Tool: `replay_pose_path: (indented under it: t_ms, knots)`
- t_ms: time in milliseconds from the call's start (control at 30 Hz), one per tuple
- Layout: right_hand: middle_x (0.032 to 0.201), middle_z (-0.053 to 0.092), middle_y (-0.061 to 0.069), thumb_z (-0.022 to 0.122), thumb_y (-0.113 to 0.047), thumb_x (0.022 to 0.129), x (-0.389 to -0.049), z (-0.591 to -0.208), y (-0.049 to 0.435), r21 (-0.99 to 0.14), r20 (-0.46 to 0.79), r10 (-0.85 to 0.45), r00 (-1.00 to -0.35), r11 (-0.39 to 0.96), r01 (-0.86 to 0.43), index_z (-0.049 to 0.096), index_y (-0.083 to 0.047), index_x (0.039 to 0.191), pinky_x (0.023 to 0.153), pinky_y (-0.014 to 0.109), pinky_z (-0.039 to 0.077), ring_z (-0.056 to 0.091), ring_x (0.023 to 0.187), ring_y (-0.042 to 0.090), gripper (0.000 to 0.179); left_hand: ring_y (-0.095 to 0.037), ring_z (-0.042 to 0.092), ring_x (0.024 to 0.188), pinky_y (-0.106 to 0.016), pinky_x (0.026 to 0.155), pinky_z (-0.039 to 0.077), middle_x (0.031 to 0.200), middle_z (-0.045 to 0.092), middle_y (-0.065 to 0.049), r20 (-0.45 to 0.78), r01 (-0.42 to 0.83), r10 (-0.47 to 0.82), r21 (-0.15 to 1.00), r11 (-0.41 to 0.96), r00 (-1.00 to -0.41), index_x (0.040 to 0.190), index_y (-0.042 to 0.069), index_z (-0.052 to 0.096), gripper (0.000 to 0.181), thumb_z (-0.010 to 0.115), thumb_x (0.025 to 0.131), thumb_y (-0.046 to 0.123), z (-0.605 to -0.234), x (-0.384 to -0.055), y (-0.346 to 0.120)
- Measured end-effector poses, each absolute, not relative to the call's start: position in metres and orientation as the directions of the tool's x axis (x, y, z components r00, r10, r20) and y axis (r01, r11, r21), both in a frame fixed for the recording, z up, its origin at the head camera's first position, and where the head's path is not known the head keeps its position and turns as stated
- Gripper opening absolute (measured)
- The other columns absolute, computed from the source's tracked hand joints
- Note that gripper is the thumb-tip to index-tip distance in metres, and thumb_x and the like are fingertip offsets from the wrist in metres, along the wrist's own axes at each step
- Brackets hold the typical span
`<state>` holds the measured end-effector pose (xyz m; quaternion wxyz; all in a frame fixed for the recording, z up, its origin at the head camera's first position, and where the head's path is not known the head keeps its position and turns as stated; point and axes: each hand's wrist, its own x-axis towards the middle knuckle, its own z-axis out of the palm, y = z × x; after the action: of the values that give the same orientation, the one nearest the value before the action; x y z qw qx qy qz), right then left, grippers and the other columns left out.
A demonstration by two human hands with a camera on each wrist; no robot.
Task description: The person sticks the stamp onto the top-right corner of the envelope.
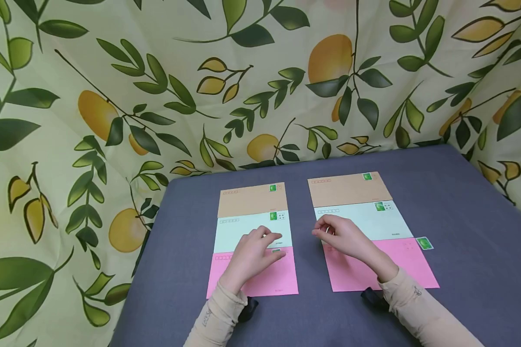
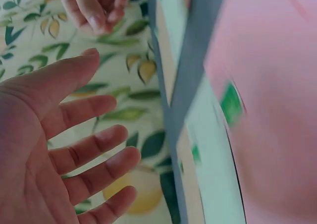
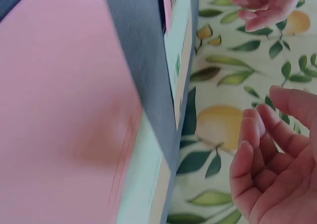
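My left hand hovers over the left set of envelopes, its fingers spread and holding nothing in the left wrist view. Beneath it lie a pink envelope and a mint envelope, and a brown envelope is farther back. Over the right set, my right hand hangs with loosely curled fingers and nothing visible between them. That set has a pink envelope, a mint envelope and a brown envelope. A green stamp lies at the right pink envelope's right edge.
Both sets lie on a dark blue-grey tabletop, with a strip of it between them. A curtain printed with leaves and fruit stands behind the table and at its sides. Green stamps also show on the brown and mint envelopes.
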<state>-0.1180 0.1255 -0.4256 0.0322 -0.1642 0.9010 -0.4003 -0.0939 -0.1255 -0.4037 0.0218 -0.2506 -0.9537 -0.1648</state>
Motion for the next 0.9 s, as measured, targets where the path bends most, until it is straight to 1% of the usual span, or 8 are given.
replay_pose_path:
  t_ms: [167, 300, 433, 600, 700, 900]
  knots:
    - [0.077, 0.059, -0.006, 0.064, -0.026, 0.088, -0.116, -0.425, 0.151, -0.722, 0.106, -0.277, -0.955, 0.639, -0.266, 0.064, -0.019, 0.088, 0.061, 0.021, 0.042, 0.049, 0.066, 0.007, 0.008, -0.012, 0.055, 0.085, -0.028, 0.076, 0.043, 0.1, 0.06, 0.002, 0.142, 0.554, 0.537, 0.286, 0.782, -0.831, 0.115, 0.02, 0.066, 0.038, 0.064, 0.084, 0.043, -0.403, -0.097, -0.094]
    - [0.079, 0.06, -0.003, 0.063, -0.028, 0.089, -0.111, -0.425, 0.174, -0.714, 0.116, -0.221, -0.968, 0.659, -0.236, 0.064, -0.017, 0.091, 0.061, 0.021, 0.041, 0.049, 0.067, 0.007, 0.011, -0.009, 0.055, 0.085, -0.023, 0.072, 0.041, 0.098, 0.059, 0.004, 0.157, 0.599, 0.579, 0.269, 0.755, -0.8, 0.114, 0.021, 0.066, 0.037, 0.063, 0.085, 0.044, -0.408, -0.098, -0.067]
    - [0.081, 0.062, 0.002, 0.063, -0.027, 0.089, -0.105, -0.427, 0.197, -0.707, 0.11, -0.168, -0.98, 0.68, -0.196, 0.064, -0.014, 0.095, 0.06, 0.021, 0.041, 0.049, 0.067, 0.005, 0.014, -0.008, 0.054, 0.084, -0.019, 0.069, 0.038, 0.099, 0.059, 0.005, 0.124, 0.627, 0.617, 0.249, 0.739, -0.777, 0.114, 0.024, 0.066, 0.035, 0.062, 0.085, 0.045, -0.415, -0.097, -0.044]
    - [0.083, 0.062, 0.004, 0.06, -0.033, 0.09, -0.097, -0.427, 0.225, -0.684, 0.089, -0.105, -0.991, 0.717, -0.137, 0.064, -0.014, 0.098, 0.059, 0.021, 0.04, 0.048, 0.068, 0.003, 0.021, -0.006, 0.052, 0.084, -0.018, 0.069, 0.035, 0.099, 0.059, 0.006, 0.091, 0.632, 0.631, 0.238, 0.738, -0.77, 0.113, 0.026, 0.066, 0.035, 0.063, 0.084, 0.046, -0.424, -0.094, -0.025]
    - [0.083, 0.062, 0.004, 0.058, -0.036, 0.091, -0.09, -0.429, 0.24, -0.671, 0.06, -0.067, -0.996, 0.736, -0.09, 0.063, -0.015, 0.1, 0.059, 0.022, 0.039, 0.048, 0.067, 0.003, 0.024, -0.006, 0.053, 0.085, -0.019, 0.071, 0.036, 0.101, 0.06, 0.008, 0.088, 0.631, 0.629, 0.218, 0.744, -0.772, 0.113, 0.029, 0.066, 0.035, 0.062, 0.084, 0.048, -0.429, -0.091, -0.017]
    - [0.086, 0.062, 0.006, 0.056, -0.037, 0.091, -0.08, -0.436, 0.268, -0.66, 0.009, -0.019, -1.0, 0.751, -0.02, 0.061, -0.011, 0.107, 0.056, 0.022, 0.037, 0.046, 0.066, 0.001, 0.03, -0.004, 0.052, 0.09, -0.021, 0.075, 0.036, 0.102, 0.059, 0.009, 0.03, 0.62, 0.63, 0.214, 0.754, -0.776, 0.114, 0.033, 0.064, 0.037, 0.061, 0.083, 0.052, -0.438, -0.084, -0.002]
